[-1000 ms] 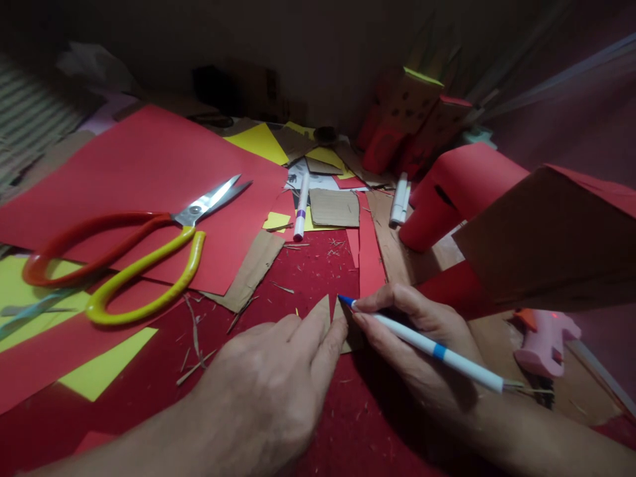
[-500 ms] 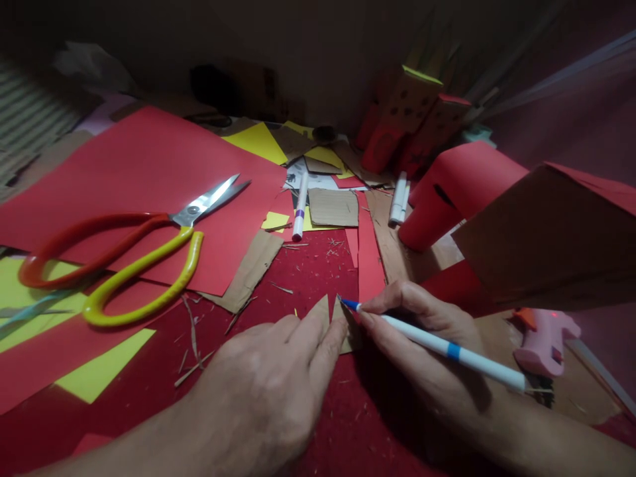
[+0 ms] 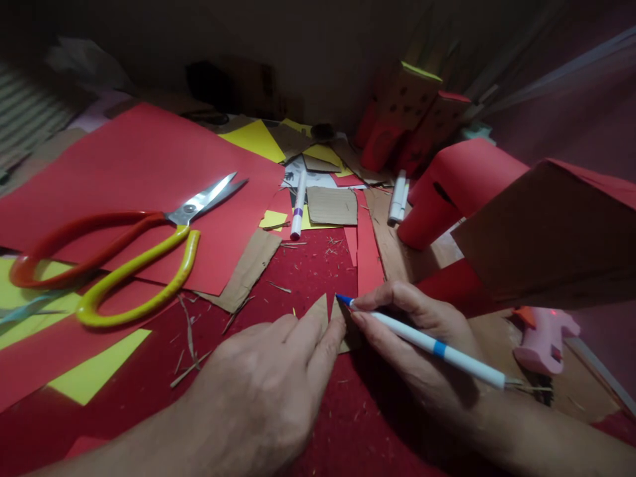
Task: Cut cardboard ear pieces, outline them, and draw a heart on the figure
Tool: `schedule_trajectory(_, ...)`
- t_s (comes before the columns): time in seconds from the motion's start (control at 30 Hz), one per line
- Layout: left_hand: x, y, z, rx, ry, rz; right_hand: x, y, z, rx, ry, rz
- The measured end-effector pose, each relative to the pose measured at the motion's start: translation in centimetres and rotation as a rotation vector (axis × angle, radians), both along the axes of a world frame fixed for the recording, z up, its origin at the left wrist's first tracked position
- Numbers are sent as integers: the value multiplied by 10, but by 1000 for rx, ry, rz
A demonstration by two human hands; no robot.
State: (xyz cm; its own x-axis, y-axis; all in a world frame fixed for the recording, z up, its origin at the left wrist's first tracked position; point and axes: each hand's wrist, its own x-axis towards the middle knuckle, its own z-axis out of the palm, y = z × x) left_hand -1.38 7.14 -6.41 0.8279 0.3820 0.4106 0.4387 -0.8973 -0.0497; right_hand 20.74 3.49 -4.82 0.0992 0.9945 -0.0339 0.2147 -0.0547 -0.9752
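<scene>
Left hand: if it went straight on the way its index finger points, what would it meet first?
The left hand would probably meet the pen first, near the blue tip, just past the cardboard it touches, though depth is hard to judge.

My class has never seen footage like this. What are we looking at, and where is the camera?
There is no machine, just one person's bare hands. A single camera worn on their head looks forward and down. The left hand holds pointed cardboard down on a red surface; its fingers hide much of it. The right hand holds a white marker, its blue tip at one cardboard point. To the left, scissors rest partly on a red sheet. Beyond lie a purple-banded marker and paper scraps.
</scene>
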Motion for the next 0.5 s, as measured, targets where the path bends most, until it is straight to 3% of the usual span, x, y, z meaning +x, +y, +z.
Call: schedule_trajectory(0.5,1,0,4,12,10,3,1,1,-1,50,-82,7)
